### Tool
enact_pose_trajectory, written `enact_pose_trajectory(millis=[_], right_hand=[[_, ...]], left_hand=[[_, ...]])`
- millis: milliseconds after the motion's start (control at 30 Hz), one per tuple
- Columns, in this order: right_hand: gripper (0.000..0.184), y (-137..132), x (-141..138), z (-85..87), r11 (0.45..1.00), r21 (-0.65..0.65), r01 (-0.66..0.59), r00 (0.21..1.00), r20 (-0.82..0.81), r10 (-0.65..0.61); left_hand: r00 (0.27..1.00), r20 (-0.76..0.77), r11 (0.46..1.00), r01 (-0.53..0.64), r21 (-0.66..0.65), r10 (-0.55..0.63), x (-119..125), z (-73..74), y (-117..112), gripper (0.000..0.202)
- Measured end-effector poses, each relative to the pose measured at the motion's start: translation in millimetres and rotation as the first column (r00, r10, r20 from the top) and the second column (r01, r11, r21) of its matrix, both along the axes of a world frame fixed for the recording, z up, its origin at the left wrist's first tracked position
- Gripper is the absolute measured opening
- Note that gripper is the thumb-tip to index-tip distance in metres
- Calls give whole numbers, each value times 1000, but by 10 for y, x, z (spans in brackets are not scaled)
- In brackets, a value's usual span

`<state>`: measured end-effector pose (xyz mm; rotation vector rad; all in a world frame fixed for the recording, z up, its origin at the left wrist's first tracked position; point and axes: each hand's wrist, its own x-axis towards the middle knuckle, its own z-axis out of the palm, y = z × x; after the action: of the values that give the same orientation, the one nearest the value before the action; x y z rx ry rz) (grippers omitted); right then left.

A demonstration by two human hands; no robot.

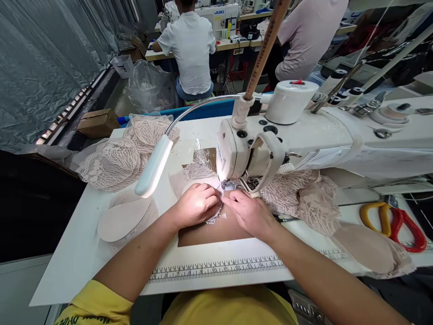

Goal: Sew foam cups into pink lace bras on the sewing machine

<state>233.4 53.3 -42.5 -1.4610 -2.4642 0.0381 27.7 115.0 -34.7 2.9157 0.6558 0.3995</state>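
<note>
My left hand (199, 205) is closed on the edge of a beige lace piece (195, 173), just in front of the needle area of a white sewing machine (233, 149). Opposite it, my right hand (248, 212) pinches the same edge, its index finger and thumb close to the presser foot. The fabric between my fingertips is partly hidden. Beneath both hands lies a brown sheet (213, 234) on the white sewing table (111, 271). A lit lamp (154, 167) on a bendable neck hangs to the left of the machine head.
Beige lace pieces (118, 160) are heaped at the table's left rear. An oval cup piece (125, 220) lies nearer. More lace (297, 194) sits under the machine arm, with yellow-and-red-handled scissors (407, 230) at right. A printed ruler (216, 269) runs along the front. Two people sit ahead.
</note>
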Motion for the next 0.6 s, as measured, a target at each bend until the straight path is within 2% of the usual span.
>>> enact_pose_trajectory(millis=[333, 600], right_hand=[[39, 3, -17, 9, 999, -17, -37, 997, 63, 38], [35, -3, 20, 48, 999, -41, -12, 997, 73, 15]], left_hand=[[998, 6, 998, 66, 10, -66, -41, 6, 40, 21], [1000, -1, 999, -25, 37, 25, 66, -3, -56, 27]])
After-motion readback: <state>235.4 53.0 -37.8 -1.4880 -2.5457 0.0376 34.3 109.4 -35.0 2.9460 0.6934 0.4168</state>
